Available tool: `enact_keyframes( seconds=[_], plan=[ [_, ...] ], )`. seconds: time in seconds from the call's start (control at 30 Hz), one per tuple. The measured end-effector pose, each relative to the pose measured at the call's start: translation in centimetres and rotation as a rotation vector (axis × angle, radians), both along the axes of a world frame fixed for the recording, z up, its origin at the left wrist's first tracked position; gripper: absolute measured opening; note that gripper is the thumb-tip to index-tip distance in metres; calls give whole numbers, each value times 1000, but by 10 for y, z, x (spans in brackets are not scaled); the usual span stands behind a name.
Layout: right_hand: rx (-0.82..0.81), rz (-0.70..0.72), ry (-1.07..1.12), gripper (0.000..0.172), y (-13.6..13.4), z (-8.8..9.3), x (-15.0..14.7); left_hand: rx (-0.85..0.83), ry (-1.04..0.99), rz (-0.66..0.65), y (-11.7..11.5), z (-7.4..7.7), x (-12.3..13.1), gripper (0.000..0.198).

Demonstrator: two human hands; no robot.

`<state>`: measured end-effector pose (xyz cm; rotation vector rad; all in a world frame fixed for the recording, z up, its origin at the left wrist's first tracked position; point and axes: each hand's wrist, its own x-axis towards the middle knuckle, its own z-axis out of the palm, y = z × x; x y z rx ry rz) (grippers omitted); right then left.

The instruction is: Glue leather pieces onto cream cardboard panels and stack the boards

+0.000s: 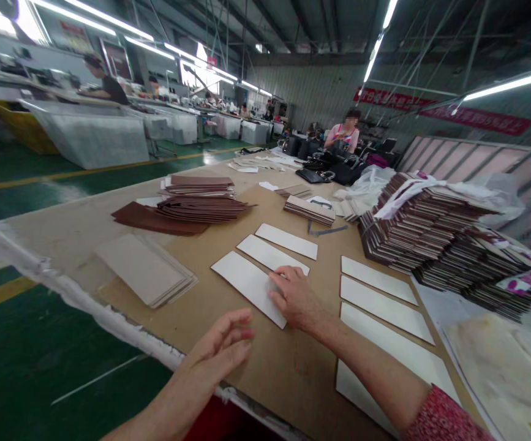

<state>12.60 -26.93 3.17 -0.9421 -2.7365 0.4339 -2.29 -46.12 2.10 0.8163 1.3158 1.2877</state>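
My right hand (295, 299) rests over the nearest white strip panel (242, 278) with its fingers curled. A small greyish patch shows at the fingertips; I cannot make out what they hold, if anything. Behind that panel lie a second white strip (265, 250) and a third one (288, 241), side by side with dark edges. My left hand (223, 349) hovers near the table's front edge, thumb apart from the fingers, holding nothing. To the right of my right forearm, several more white panels (380, 306) are laid out in a column, partly hidden by the arm.
A stack of beige sheets (143, 266) lies to the left, with brown strips (201, 205) behind it. Tall piles of dark-edged panels (421, 226) stand at right. Farther back are small beige pieces (308, 211), black bags (334, 165) and a seated person (344, 135).
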Motion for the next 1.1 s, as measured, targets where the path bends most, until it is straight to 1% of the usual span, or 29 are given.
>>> enact_keyframes(
  seconds=[0.03, 0.07, 0.1, 0.13, 0.17, 0.2, 0.27, 0.3, 0.37, 0.53, 0.67, 0.73, 0.8, 0.87, 0.9, 0.93, 0.97, 1.03, 1.1],
  plan=[
    [40, 28, -12, 37, -5, -2, -2, 100, 241, -77, 7, -2, -10, 50],
    [68, 61, -34, 41, -9, -4, -4, 199, 502, -123, 17, -5, -19, 49],
    [79, 91, -64, 46, -13, -7, -6, 276, 760, -131, 28, -8, -28, 49],
    [74, 111, -97, 52, -14, -10, -8, 311, 994, -117, 40, -12, -36, 49],
    [62, 124, -130, 57, -14, -12, -8, 304, 1194, -97, 51, -15, -41, 50],
    [46, 136, -160, 62, -12, -15, -8, 262, 1353, -97, 60, -18, -44, 51],
    [17, 164, -199, 67, -3, -18, -3, 153, 1554, -150, 71, -23, -45, 50],
    [7, 184, -210, 68, 2, -18, 0, 114, 1605, -190, 73, -25, -44, 50],
    [-6, 215, -220, 69, 12, -17, 5, 87, 1646, -245, 74, -26, -40, 51],
    [-16, 151, -235, 71, 26, -16, 11, 78, 1628, -247, 71, -22, -32, 53],
    [-6, 191, -266, 71, 31, -15, 15, 67, 1552, -299, 64, -12, -32, 55],
    [13, 211, -263, 69, 34, -13, 19, 140, 1496, -324, 59, -2, -41, 58],
    [68, 211, -206, 63, 38, -8, 27, 239, 1460, -305, 58, 11, -63, 56],
    [147, 201, -88, 55, 40, -1, 37, 254, 1498, -217, 62, 24, -102, 48],
    [169, 190, -39, 51, 40, 3, 44, 211, 1548, -164, 66, 30, -128, 44],
    [177, 182, -11, 49, 37, 7, 50, 118, 1612, -88, 70, 35, -155, 39],
    [178, 180, -2, 47, 34, 11, 58, 50, 1638, -46, 76, 39, -184, 36],
    [179, 186, -11, 44, 23, 16, 70, -30, 1674, -9, 90, 43, -237, 34],
    [189, 202, -21, 40, 11, 19, 77, -66, 1702, -31, 106, 43, -276, 32]
  ],
)
